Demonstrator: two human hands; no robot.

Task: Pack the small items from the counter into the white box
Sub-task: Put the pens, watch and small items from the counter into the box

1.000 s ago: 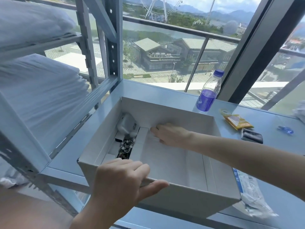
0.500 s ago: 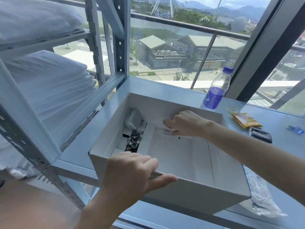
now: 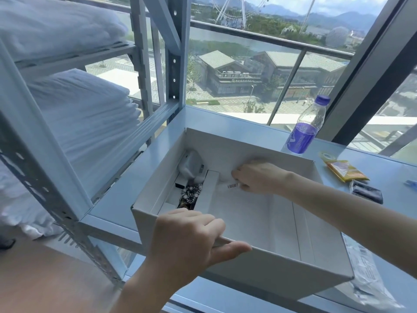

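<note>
A white box (image 3: 277,271) stands open on the pale blue counter (image 3: 388,172). My left hand (image 3: 191,240) grips the box's near wall, fingers inside and thumb outside. Reaching in by the far wall, my right hand (image 3: 257,177) pinches a small white item with a barcode (image 3: 232,185). A white pouch (image 3: 191,164) and a black-and-white patterned item (image 3: 189,196) lie in the box's left compartment. On the counter to the right lie a yellow packet (image 3: 345,172), a dark pouch (image 3: 367,194) and a small blue item (image 3: 411,184).
A purple water bottle (image 3: 304,129) stands behind the box by the window. A clear plastic packet (image 3: 370,281) lies at the box's right side. Metal shelving (image 3: 45,154) with white pillows (image 3: 85,123) rises on the left.
My right hand has moved toward the box's far wall, and a small barcoded item now shows at its fingers. My left hand keeps its grip on the near wall.
</note>
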